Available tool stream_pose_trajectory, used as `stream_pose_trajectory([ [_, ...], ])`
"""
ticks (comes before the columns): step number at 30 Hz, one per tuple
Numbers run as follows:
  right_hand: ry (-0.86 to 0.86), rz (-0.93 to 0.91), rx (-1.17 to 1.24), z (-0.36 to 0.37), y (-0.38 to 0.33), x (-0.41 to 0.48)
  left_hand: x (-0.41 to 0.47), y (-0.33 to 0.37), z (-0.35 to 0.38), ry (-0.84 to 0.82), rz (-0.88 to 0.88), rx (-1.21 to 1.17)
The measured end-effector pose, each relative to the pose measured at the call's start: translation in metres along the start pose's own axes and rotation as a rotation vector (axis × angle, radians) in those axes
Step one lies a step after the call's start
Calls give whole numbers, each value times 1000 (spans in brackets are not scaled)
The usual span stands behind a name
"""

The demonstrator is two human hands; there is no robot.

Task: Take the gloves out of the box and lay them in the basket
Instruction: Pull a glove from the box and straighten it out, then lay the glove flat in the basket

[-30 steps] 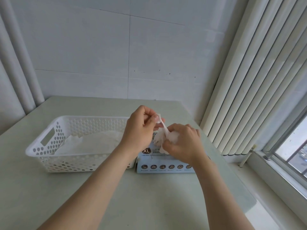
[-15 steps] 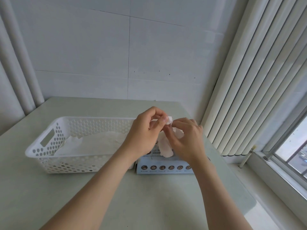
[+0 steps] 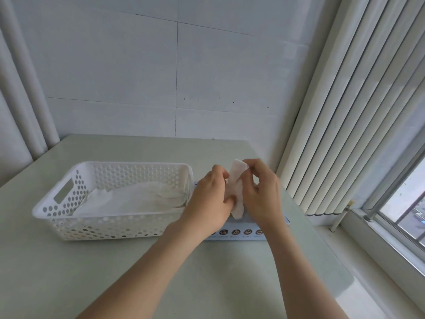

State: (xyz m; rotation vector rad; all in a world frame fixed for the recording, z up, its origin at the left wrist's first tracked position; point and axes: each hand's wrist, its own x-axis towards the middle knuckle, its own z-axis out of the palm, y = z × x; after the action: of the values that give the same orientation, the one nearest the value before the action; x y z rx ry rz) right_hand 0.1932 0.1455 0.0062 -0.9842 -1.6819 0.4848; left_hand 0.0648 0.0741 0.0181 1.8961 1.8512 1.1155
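While the glove (image 3: pixel 236 189) hangs between both hands above the box (image 3: pixel 250 226), the task stands partway through, as I judge it. A layer of pale gloves (image 3: pixel 138 199) already lies spread over the floor of the white perforated basket (image 3: pixel 103 215), which sits on the table (image 3: pixel 218 284) just to the left of the box, their ends close together or touching. The glove in hand is clear of the opening or nearly so; its lower tip dangles just over the box top, and whether it is free of the slot is hidden by the hands. The right hand (image 3: pixel 262 194) pinches the glove's upper edge between thumb and forefinger, and the left hand (image 3: pixel 211 199) has its fingers curled round the middle of it, thumb pressed against the material. What is left for this one is to carry it leftward over the basket wall and lay it flat on the pile. How many gloves remain inside the box cannot be told. As for writing, the pale blue front face of the box shows a row of small round pictograms (image 3: pixel 241 232) with tiny captions beneath, too small to read; the left wrist covers the rest of that face, and no brand name is legible.
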Motion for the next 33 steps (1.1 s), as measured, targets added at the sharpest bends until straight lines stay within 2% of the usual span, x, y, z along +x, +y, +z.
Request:
stream_pose_trajectory([
  [7,182,38,12,4,1,-2,-1,-1,5,-117,41,211],
  [11,275,95,117,-1,-1,1,-7,0,7,-182,113,405],
  [19,463,263,308,-4,4,10,-8,1,7,-277,90,447],
  [22,483,264,382,-8,2,15,-8,3,5,-298,50,387],
  [25,480,217,376,-11,-4,16,-6,5,3,-245,24,282],
  [27,447,194,382,-11,-5,15,-5,6,2,-129,34,226],
  [30,318,167,394,-13,-8,14,-2,11,-2,86,87,176],
  [33,169,117,407,-15,-13,10,-2,13,-6,119,89,42],
])
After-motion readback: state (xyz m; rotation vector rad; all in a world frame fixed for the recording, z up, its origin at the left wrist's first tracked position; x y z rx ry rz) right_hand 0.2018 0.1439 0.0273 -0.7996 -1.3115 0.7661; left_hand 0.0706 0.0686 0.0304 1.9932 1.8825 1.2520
